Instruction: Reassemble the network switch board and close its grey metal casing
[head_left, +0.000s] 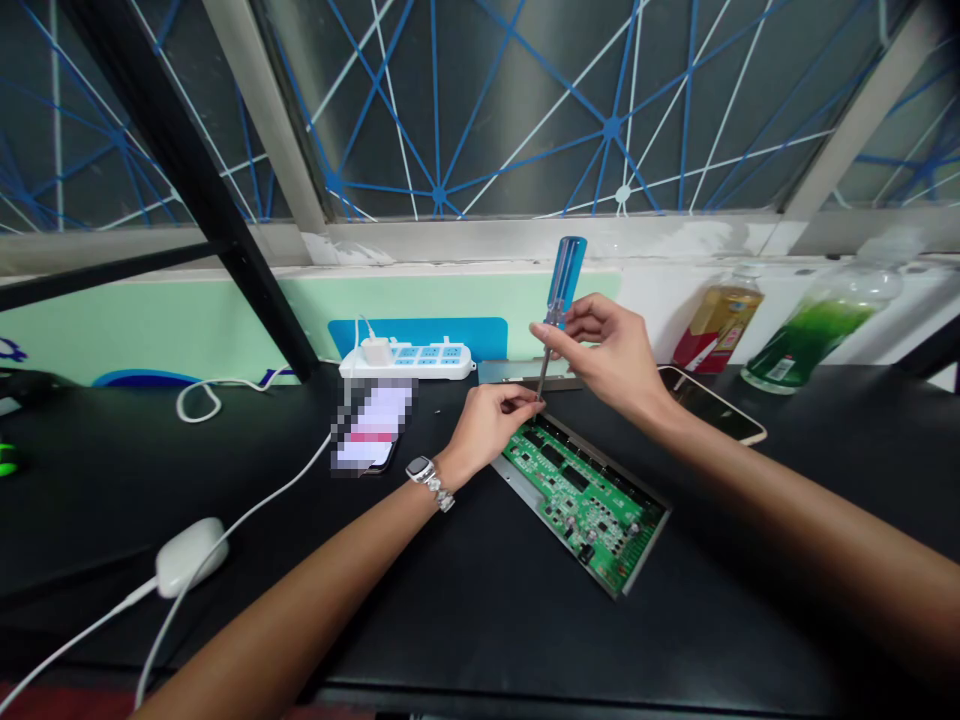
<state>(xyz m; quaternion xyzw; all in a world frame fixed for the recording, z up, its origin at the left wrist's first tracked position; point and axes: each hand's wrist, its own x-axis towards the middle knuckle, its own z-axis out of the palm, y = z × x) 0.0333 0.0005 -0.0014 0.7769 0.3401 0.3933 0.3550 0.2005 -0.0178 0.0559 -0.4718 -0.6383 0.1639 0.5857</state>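
In my right hand point(611, 350) is a screwdriver point(564, 285) with a clear blue handle, held by the fingers at the handle's lower end. Its shaft points down, slightly tilted, to the far-left end of a green circuit board point(577, 490) in a metal tray point(529, 492). My left hand point(491, 425), with a watch on its wrist, has thumb and fingers pinched together around the screwdriver's tip. What lies between those fingertips is hidden. Behind the board, partly covered by my hands, lies a flat metal panel point(491, 375).
Left of the board lies a lit phone point(375, 425), its screen blurred; a white power strip point(409, 362) is behind it. White cables run to a charger point(191, 557). At right are a dark phone point(712, 403), a drink bottle point(720, 320) and a green-filled bottle point(817, 325).
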